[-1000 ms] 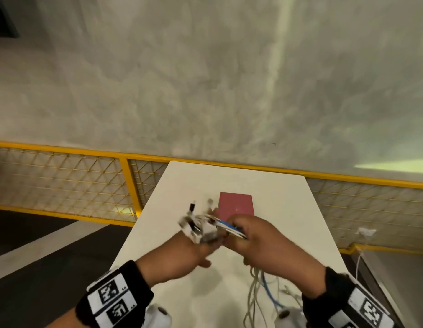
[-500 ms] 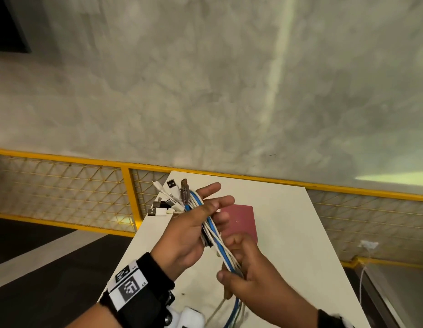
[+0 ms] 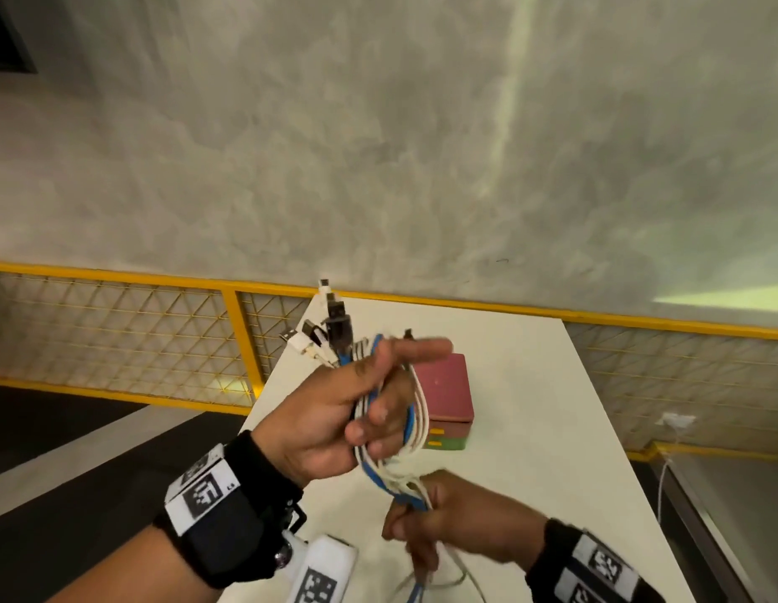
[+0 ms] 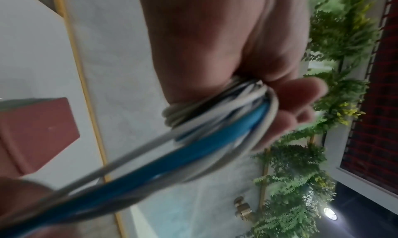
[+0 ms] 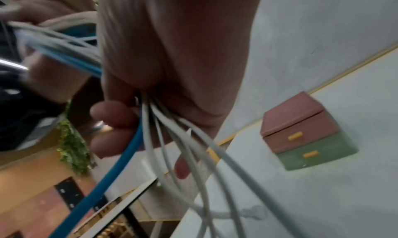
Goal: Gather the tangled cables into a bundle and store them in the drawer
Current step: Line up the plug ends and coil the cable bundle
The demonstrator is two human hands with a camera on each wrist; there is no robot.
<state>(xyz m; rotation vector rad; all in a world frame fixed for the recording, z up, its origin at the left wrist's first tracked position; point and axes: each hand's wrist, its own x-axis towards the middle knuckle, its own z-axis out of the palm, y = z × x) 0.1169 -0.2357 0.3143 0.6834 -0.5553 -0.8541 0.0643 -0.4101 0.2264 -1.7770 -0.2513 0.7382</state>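
White and blue cables (image 3: 415, 411) are looped round my left hand (image 3: 369, 411), held above the white table (image 3: 552, 428). The fingers curl on the coil; the forefinger points right. Plug ends (image 3: 330, 328) stick up above the hand. In the left wrist view the cables (image 4: 226, 122) wrap the palm. Lower down, my right hand (image 3: 426, 511) grips the trailing strands, which hang to the table. The right wrist view shows the cables (image 5: 150, 139) leaving its fist (image 5: 172, 88). A small drawer box (image 3: 448, 402), pink above green, stands behind the hands; both drawers (image 5: 301, 139) are closed.
A yellow-framed mesh railing (image 3: 230, 324) runs behind and left of the table. A white plug and cord (image 3: 674, 422) hang past the table's right edge. The floor drops away dark at the left. Green plants (image 4: 312, 139) show in the left wrist view.
My left hand has risen and turned, with more cable wound round it. My right hand has slid down and right along the strands. The camera has tilted.
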